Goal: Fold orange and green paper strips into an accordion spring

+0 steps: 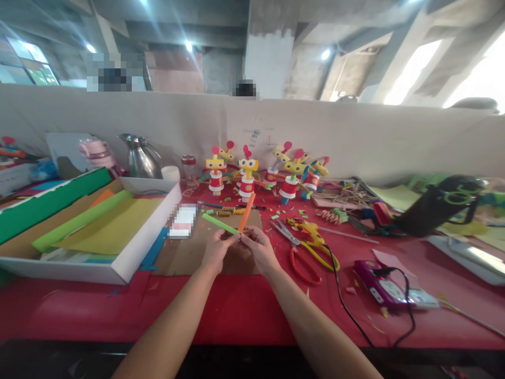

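Observation:
Above a piece of brown cardboard (185, 260), my two hands meet over a pair of paper strips. A green paper strip (216, 223) points up to the left, and an orange paper strip (247, 212) points up to the right; their lower ends come together at my fingertips. My left hand (216, 247) is closed in a pinch on the green strip near the joined ends. My right hand (258, 248) pinches the same corner, by the orange strip's lower end. The fingers partly hide how the ends overlap. Folded paper springs (231, 212) lie just behind.
Several paper-and-cup robot figures (248, 179) stand at the back. Scissors (300, 250) and a yellow glue gun (313, 233) lie at right, near a purple power strip (381, 287) with cables. A white box (148, 226) holding coloured paper sits left. A dark bottle (434, 205) leans far right.

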Action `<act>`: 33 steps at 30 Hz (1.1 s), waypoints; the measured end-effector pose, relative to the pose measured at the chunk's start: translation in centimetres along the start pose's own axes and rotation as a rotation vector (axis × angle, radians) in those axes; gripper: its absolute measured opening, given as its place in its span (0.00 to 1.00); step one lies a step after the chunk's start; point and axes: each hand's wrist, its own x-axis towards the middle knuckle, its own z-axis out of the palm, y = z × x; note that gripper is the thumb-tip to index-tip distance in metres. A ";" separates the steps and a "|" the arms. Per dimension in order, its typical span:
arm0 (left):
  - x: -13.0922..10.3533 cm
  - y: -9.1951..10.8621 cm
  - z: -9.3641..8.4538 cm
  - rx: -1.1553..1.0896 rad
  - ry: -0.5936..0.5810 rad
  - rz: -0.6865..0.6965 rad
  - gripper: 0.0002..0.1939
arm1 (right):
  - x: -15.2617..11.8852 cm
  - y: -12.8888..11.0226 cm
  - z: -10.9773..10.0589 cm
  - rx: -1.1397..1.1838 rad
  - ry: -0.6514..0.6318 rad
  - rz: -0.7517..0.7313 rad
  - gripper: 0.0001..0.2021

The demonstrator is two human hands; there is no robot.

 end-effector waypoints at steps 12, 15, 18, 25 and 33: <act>0.2 1.0 -0.3 -0.237 -0.125 -0.197 0.21 | 0.1 -0.6 -0.6 -0.108 -0.081 0.001 0.12; 0.3 1.1 -0.6 -0.262 -0.148 -0.257 0.21 | 0.3 -0.2 -0.9 -0.109 -0.143 -0.032 0.13; 0.3 1.1 -0.7 -0.271 -0.144 -0.281 0.21 | 0.5 0.2 -1.2 -0.165 -0.149 -0.083 0.13; 0.4 0.8 -0.7 -0.247 -0.167 -0.259 0.17 | 0.3 -0.2 -0.8 -0.234 -0.107 -0.139 0.12; 0.3 0.3 -0.3 -0.097 -0.098 -0.086 0.16 | 0.0 -0.5 -0.2 -0.195 -0.022 -0.053 0.13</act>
